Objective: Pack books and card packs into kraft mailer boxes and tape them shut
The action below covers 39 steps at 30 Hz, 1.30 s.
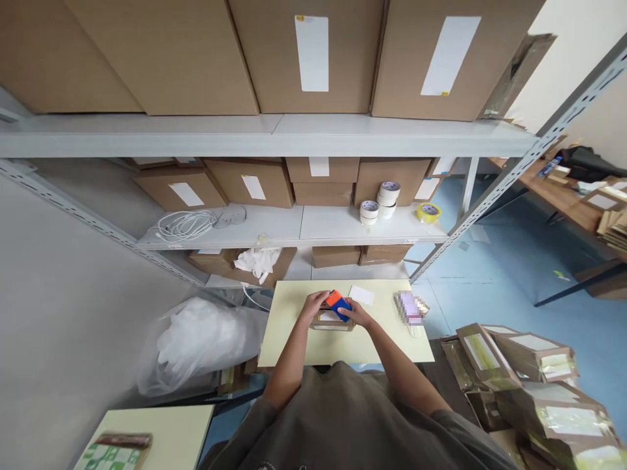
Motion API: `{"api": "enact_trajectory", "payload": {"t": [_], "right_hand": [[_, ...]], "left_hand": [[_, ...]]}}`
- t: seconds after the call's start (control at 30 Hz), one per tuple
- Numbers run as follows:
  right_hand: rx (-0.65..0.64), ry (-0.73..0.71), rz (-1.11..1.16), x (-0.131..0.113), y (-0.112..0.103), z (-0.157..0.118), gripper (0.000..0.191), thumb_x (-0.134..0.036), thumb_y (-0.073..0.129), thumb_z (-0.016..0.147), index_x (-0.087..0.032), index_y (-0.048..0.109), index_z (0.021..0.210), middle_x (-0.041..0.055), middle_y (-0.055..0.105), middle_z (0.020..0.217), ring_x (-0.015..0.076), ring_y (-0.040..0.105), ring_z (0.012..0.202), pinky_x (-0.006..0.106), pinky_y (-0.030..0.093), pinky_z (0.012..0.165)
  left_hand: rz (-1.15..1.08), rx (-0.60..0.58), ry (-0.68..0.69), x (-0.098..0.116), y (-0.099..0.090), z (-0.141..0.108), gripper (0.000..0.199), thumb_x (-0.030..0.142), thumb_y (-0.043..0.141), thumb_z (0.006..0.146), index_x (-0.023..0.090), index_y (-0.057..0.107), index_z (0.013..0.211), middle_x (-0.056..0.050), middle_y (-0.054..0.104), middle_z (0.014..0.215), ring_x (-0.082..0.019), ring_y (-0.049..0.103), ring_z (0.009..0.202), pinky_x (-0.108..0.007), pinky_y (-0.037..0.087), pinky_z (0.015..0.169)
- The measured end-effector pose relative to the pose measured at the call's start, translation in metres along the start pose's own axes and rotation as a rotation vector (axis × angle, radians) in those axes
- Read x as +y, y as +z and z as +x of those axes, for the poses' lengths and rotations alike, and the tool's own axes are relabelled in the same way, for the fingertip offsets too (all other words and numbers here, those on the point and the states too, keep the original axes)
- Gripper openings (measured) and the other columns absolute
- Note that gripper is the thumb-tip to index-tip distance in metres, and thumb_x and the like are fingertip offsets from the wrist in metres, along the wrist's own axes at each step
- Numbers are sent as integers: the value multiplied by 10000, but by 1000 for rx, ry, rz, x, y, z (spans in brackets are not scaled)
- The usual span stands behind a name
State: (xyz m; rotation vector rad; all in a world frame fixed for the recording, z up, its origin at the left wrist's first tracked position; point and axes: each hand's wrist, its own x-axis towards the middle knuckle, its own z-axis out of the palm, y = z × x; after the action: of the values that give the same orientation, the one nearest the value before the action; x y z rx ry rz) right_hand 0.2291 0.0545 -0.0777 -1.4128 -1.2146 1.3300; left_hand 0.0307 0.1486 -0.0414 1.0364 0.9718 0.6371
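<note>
On the pale yellow table in front of me lies a small cardboard box with a white label. Above it my right hand grips a flat blue and orange object, its kind unclear; the orange end points up and left. My left hand is curled at the box's left side, with its fingertips close to the orange end. Those fingertips are partly hidden. A white slip of paper lies just beyond my right hand.
A blurred purple item lies at the table's right. Shelves ahead hold cardboard boxes, white tape rolls, a yellow tape roll and coiled white cable. Taped parcels pile up at right; a plastic bag bulges at left.
</note>
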Motion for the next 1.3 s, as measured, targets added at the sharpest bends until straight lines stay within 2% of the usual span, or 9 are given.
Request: {"api": "enact_trajectory", "payload": {"t": [0.13,0.27,0.4,0.5,0.6,0.77,0.87,1.07,1.3], "right_hand": [[-39,5,-134,-20,-10,-5,666,-769,746,777,-204,688,1125,50,739,1020,267,675,958,381,551,882],[-69,-1,-248,-39,-16,-11,583,-704,756,813,-221,705,1136,50,745,1056,269,672,971,368,530,882],[-82,4,-354,-52,-14,-9,557,-703,746,823,-223,704,1103,44,741,993,249,664,905,338,513,819],[-80,21,-401,-60,-18,-8,546,-727,735,811,-214,695,994,27,713,889,221,636,820,300,480,733],[-96,45,-412,-64,-33,-13,553,-759,703,810,-210,665,876,15,680,811,195,604,754,274,439,663],[-98,123,-570,-59,-73,-24,547,-749,732,761,-209,645,780,15,669,745,177,573,695,265,388,612],[-117,200,-612,-59,-89,-20,551,-750,748,728,-212,629,734,12,654,700,172,565,651,271,372,591],[-107,194,-549,-67,-89,-4,552,-743,766,706,-206,641,740,21,666,710,181,584,667,277,384,592],[-145,192,-475,-55,-65,4,600,-778,768,673,-191,686,764,38,699,764,201,627,731,273,442,632]], "left_hand": [[-18,-12,16,11,-5,-6,567,612,893,697,126,834,981,-130,832,981,-284,775,929,-423,611,925],[64,30,72,16,-13,-11,439,535,857,731,148,844,941,-124,834,975,-272,768,909,-392,602,882],[251,195,196,18,-8,-12,301,471,735,820,181,814,799,-95,818,872,-248,747,845,-346,585,798],[253,312,213,19,-8,-12,267,428,691,833,186,796,795,-80,799,807,-229,738,784,-329,580,756],[180,398,189,19,-27,-12,252,410,708,798,175,797,823,-68,778,745,-220,735,718,-330,584,733],[133,635,228,17,-90,-18,253,433,748,720,184,778,744,-27,695,603,-190,677,621,-312,552,656],[96,625,187,16,-116,-23,294,462,790,660,171,764,692,-14,643,538,-167,623,564,-294,510,597],[9,712,216,11,-127,-37,401,530,802,673,158,806,821,-44,709,654,-179,671,677,-312,537,679],[49,794,85,-1,-140,-42,350,500,747,642,169,772,752,-32,671,608,-182,670,659,-305,525,651]]}}
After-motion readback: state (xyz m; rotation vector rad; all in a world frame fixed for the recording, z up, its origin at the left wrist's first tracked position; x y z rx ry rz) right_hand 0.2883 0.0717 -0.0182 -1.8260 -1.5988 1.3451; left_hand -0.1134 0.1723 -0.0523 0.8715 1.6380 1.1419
